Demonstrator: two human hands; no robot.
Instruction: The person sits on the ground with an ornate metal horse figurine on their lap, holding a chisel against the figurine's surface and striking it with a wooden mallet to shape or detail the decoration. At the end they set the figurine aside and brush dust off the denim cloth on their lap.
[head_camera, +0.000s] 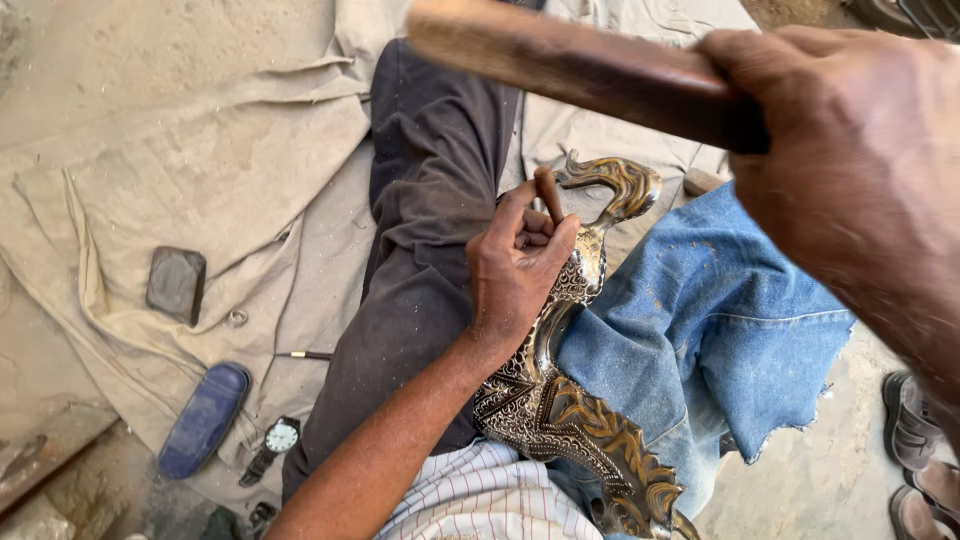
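Note:
A dark carved wooden bird figure (560, 400) with fine ornament lies across my lap, its curved head (620, 185) pointing away from me. My left hand (515, 270) rests on the figure's neck and grips a small brown chisel (548, 195) upright against the wood. My right hand (850, 170) is raised close to the camera, wrapped around a thick wooden mallet (580, 70) that stretches to the upper left, blurred. A piece of blue denim (710, 320) lies under the figure on my right leg.
A beige cloth (200, 170) covers the ground. On it lie a dark sharpening stone (176, 283), a blue slipper (205, 420), a wristwatch (275, 445) and a thin tool (305, 355). Sandals (915, 450) sit at the right edge.

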